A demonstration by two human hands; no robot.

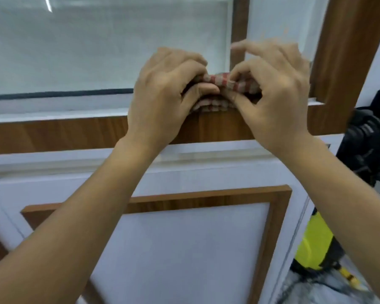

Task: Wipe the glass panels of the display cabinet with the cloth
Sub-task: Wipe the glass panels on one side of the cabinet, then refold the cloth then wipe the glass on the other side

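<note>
Display cabinet with brown wood-grain frame (53, 134) and clear glass panel (97, 47) above, white lower door panel (180, 249) below; black and yellow-green gear (316, 244) at right. Left hand (165, 95) and right hand (272, 95) meet at the frame's lower rail, fingers curled, both pinching a bunched red-and-beige checked cloth (224, 83) between them, just in front of the glass.
</note>
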